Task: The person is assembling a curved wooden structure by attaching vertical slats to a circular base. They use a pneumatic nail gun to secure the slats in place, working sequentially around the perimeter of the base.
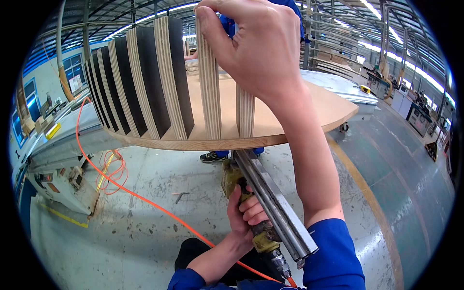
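Note:
My left hand point(246, 208) is wrapped around the handle of a yellowish-green air nail gun point(232, 179) with a long metal magazine point(275, 208). The gun's nose is up against the underside of a curved wooden panel point(183, 144). Above the panel, my right hand point(263, 46) grips the top of an upright plywood slat point(210, 92), its thumb on the near edge; the other fingertips are hidden. Another plywood slat point(245, 113) stands just right of it, its top behind my hand. Several dark-faced plywood slats point(174, 77) stand in a curved row to the left.
An orange air hose point(145, 199) runs across the floor to the gun. Across the panel is another person in blue point(295, 7), whose shoe point(212, 157) shows below. A grey metal work surface point(333, 79) lies behind, with a yellow tape measure point(365, 89) on it.

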A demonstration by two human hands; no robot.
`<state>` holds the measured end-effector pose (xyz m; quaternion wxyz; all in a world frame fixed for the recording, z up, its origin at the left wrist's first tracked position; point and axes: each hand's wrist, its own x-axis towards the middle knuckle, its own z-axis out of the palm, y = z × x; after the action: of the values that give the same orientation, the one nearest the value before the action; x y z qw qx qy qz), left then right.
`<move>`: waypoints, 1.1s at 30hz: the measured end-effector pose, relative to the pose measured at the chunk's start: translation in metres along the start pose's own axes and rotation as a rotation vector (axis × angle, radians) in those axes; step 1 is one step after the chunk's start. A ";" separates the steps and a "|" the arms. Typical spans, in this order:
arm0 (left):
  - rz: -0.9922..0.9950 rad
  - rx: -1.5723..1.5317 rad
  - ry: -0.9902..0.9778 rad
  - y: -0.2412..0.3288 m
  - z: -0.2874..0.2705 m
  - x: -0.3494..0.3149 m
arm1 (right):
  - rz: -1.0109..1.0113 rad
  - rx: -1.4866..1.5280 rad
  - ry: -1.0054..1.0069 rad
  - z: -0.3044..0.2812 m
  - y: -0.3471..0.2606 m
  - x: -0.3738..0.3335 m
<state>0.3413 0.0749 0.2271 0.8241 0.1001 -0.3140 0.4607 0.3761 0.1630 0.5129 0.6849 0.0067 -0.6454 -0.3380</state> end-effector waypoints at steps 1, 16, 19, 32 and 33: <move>0.008 0.009 0.009 0.000 0.001 -0.001 | -0.002 0.002 -0.002 0.000 -0.001 0.000; 0.018 0.062 0.116 -0.006 -0.004 -0.009 | -0.001 0.016 -0.028 -0.001 -0.001 0.000; 0.007 0.066 0.155 -0.008 -0.003 -0.013 | -0.002 0.013 -0.030 -0.002 -0.001 0.001; 0.047 -0.070 0.050 -0.012 -0.002 -0.014 | -0.005 0.025 -0.043 -0.001 -0.003 0.002; 0.046 -0.072 0.066 -0.013 0.000 -0.015 | -0.003 0.023 -0.045 -0.002 -0.003 0.002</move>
<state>0.3465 0.0575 0.2195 0.8262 0.0480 -0.3054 0.4710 0.3765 0.1593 0.5129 0.6695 0.0077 -0.6645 -0.3318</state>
